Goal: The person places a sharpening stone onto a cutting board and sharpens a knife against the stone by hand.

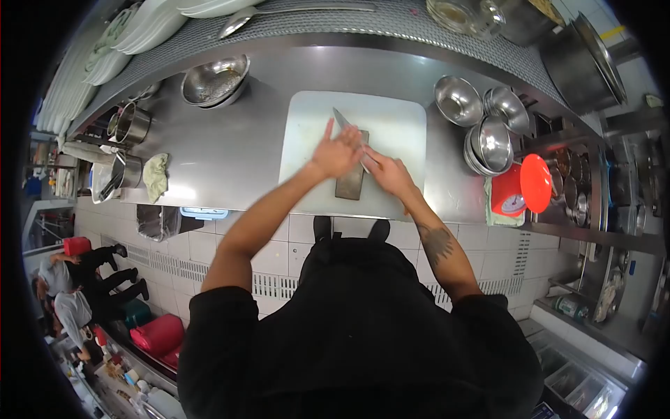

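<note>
A knife (340, 119) lies slantwise across a dark grey-brown sharpening stone (349, 186), its tip pointing away and to the left. My right hand (386, 172) is closed round the knife's handle end, at the right of the stone. My left hand (338, 155) lies over the blade with its fingers stretched out and the thumb held apart; the hand covers the middle of the blade and part of the stone. Beneath them is a white cutting board (300, 119) on the steel counter (209, 150).
Steel bowls (458, 100) and a red scale (508, 194) stand at the right. At the left are a colander (216, 80), a cloth (155, 177) and steel pots (131, 124). A shelf (314, 22) with plates and a spoon overhangs the back. Two people (70, 300) are at far left.
</note>
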`<state>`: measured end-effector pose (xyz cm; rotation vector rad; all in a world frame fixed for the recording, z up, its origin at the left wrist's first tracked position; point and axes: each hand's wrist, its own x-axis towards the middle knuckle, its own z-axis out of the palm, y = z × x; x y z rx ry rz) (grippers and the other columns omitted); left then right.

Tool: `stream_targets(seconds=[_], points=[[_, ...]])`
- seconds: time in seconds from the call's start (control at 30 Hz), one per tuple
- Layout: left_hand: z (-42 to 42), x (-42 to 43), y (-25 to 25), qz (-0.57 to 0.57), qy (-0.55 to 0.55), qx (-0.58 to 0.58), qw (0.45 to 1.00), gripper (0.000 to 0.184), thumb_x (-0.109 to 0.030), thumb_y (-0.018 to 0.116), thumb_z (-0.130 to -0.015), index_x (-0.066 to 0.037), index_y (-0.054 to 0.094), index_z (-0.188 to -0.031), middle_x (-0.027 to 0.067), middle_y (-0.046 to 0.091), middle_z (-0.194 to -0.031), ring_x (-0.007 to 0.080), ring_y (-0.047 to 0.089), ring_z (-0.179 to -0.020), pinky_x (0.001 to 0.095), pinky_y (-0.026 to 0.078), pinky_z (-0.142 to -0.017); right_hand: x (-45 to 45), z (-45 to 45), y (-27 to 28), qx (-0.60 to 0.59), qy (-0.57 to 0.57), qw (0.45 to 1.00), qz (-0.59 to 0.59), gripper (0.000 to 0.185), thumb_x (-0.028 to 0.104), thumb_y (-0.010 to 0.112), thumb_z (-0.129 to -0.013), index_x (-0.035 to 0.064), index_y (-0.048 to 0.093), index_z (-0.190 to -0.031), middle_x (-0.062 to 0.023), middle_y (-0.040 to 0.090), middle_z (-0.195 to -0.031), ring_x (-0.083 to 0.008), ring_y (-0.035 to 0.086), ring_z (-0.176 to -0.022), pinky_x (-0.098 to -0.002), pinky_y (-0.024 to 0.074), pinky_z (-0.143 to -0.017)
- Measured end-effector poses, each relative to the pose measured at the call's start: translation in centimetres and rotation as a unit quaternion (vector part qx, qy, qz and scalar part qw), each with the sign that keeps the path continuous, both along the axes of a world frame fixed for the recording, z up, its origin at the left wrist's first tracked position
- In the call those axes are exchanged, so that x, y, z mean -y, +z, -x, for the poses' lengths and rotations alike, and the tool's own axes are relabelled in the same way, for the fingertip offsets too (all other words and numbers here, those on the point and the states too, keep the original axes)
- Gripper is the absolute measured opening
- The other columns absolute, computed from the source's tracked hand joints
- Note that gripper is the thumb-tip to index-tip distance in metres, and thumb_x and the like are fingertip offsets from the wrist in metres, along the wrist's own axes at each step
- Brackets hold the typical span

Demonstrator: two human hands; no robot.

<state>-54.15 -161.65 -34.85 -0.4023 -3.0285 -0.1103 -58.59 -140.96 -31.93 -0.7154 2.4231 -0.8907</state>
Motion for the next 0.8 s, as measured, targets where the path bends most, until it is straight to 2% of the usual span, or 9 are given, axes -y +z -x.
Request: stream_targets(seconds=[0.17,0.27,0.3,0.33,0.4,0.5,0.57,0.7,0.8], points=[[-7.3,-4.1,-0.9,-0.063,-0.042,-0.015,0.997,0.064,-0.042,0.053,-0.099,0.0,0.044,-0.146,0.0184,0.042,-0.155,0.0293,0.038,-0.146,0.0628,0.017,-0.12,-5.9,-5.6,1.0,0.06,0.035,0.996,-0.054,0.046,0.043,0.054,-0.1,0.0348,0.052,-0.146,-0.0195,0.067,-0.074,-0.0405,0.066,-0.069,-0.0487,0.0533,-0.072],[-14.2,-8.6,2.8,-0.165,-0.051,0.109,0.979,0.062,-0.043,0.052,-0.099,0.0,0.049,-0.144,0.0156,0.041,-0.157,0.026,0.031,-0.15,0.0597,0.013,-0.122,-11.1,-10.5,-0.2,-0.077,0.074,0.993,0.058,0.047,0.037,0.058,-0.1,0.0361,0.051,-0.146,-0.0182,0.07,-0.079,-0.0381,0.067,-0.07,-0.0471,0.0546,-0.076],[-14.1,-8.5,2.6,-0.165,-0.047,0.112,0.979,0.062,-0.043,0.052,-0.099,0.0,0.049,-0.144,0.0156,0.041,-0.157,0.026,0.031,-0.15,0.0597,0.013,-0.122,-11.2,-11.0,1.6,0.022,0.057,0.998,-0.024,0.047,0.035,0.06,-0.099,0.0364,0.051,-0.146,-0.0178,0.072,-0.083,-0.0372,0.068,-0.071,-0.0461,0.0549,-0.078],[-13.8,-8.2,2.4,-0.16,-0.035,0.092,0.982,0.061,-0.043,0.053,-0.099,0.0,0.051,-0.142,0.0155,0.042,-0.156,0.0256,0.032,-0.15,0.0601,0.013,-0.122,-11.1,-11.4,2.5,0.119,0.038,0.986,-0.106,0.048,0.032,0.061,-0.099,0.0367,0.051,-0.146,-0.0174,0.073,-0.087,-0.0363,0.069,-0.073,-0.0451,0.0552,-0.08],[-10.9,-5.9,-0.4,-0.137,-0.041,-0.011,0.99,0.058,-0.041,0.052,-0.1,0.0,0.053,-0.14,0.0158,0.047,-0.153,0.0256,0.036,-0.148,0.0617,0.016,-0.121,-8.5,-8.2,-1.1,-0.018,0.05,0.997,0.057,0.049,0.03,0.065,-0.097,0.0297,0.055,-0.144,-0.0185,0.069,-0.08,-0.0333,0.065,-0.067,-0.0424,0.0534,-0.07],[-3.4,0.8,-0.8,-0.026,-0.028,-0.025,0.999,0.052,-0.036,0.046,-0.104,-0.003,0.05,-0.144,0.0158,0.046,-0.153,0.0261,0.039,-0.146,0.0631,0.017,-0.119,-1.4,-1.7,-1.0,-0.027,0.032,0.999,0.009,0.047,0.038,0.058,-0.099,0.0289,0.053,-0.145,-0.0218,0.059,-0.067,-0.0385,0.059,-0.058,-0.0452,0.0504,-0.062],[-0.4,3.6,0.5,-0.078,-0.017,0.046,0.996,0.05,-0.035,0.038,-0.107,-0.005,0.05,-0.145,0.014,0.043,-0.156,0.0239,0.04,-0.145,0.0624,0.016,-0.12,0.4,-1.0,-1.1,-0.043,0.029,0.998,0.02,0.046,0.039,0.057,-0.1,0.0289,0.053,-0.145,-0.0214,0.059,-0.065,-0.0395,0.058,-0.057,-0.0459,0.0503,-0.062],[-7.4,-0.7,-0.8,0.016,-0.052,0.013,0.998,0.051,-0.035,0.044,-0.104,-0.006,0.051,-0.145,0.0147,0.044,-0.155,0.025,0.036,-0.148,0.062,0.014,-0.121,-3.1,-5.8,0.1,0.019,0.055,0.998,-0.031,0.048,0.04,0.052,-0.101,0.0343,0.047,-0.148,-0.0225,0.067,-0.079,-0.045,0.065,-0.073,-0.0515,0.0533,-0.073],[-13.7,-5.2,1.2,-0.146,-0.016,0.021,0.989,0.053,-0.036,0.048,-0.102,-0.006,0.051,-0.145,0.0156,0.044,-0.155,0.0252,0.036,-0.148,0.0617,0.013,-0.121,-7.6,-10.8,-1.2,-0.072,0.079,0.99,0.093,0.046,0.041,0.054,-0.101,0.0359,0.05,-0.147,-0.0199,0.066,-0.074,-0.0412,0.067,-0.071,-0.0497,0.0536,-0.074]])
